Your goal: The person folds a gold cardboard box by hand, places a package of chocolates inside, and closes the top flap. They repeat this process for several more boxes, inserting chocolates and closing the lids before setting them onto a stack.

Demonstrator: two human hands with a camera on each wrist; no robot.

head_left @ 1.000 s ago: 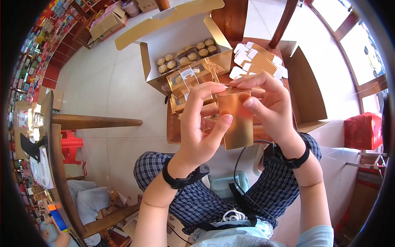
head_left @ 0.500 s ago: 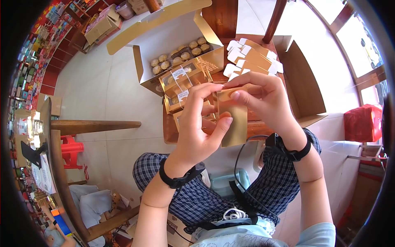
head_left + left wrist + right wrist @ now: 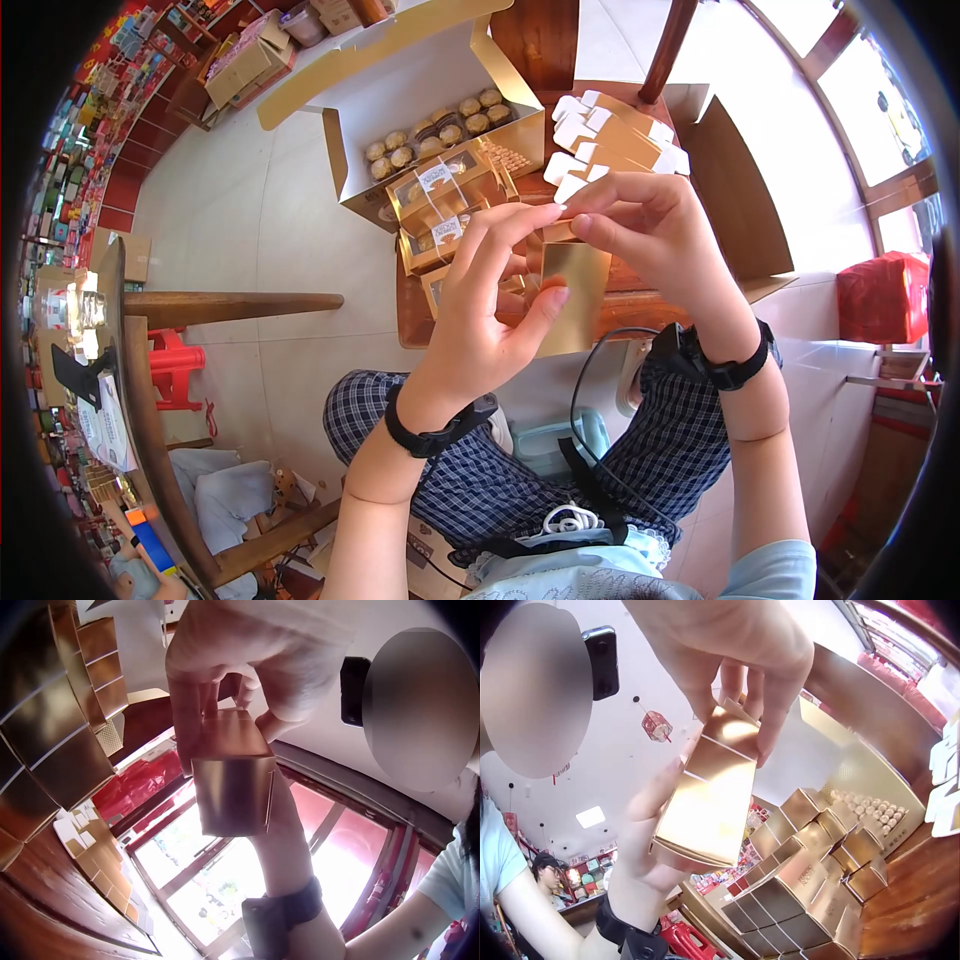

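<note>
In the head view, my left hand (image 3: pixel 490 310) grips a small gold box (image 3: pixel 580 300) by its side, the thumb across its near face. My right hand (image 3: pixel 655 235) pinches the gold flap at the box's top end between thumb and fingers. Both hands' fingertips come close together there. From the left wrist view, the box (image 3: pixel 234 796) shows smooth gold faces with no print. The right wrist view has the box (image 3: pixel 705 806) held upright, with the right fingers over its upper end. The inside of the box is hidden.
Ahead, several gold boxes with clear windows (image 3: pixel 432 188) stand by a large open gold carton (image 3: pixel 520 155) holding gold-wrapped chocolates (image 3: pixel 402 158). Flat gold-and-white box blanks (image 3: pixel 625 145) lie right of them on the wooden surface (image 3: pixel 415 325). A brown cardboard box (image 3: pixel 735 190) stands farther right.
My right thumb has moved from the box's near face up to the top flap, which now stands away from that face's upper edge. The left hand keeps its grip. The head view shifted slightly.
</note>
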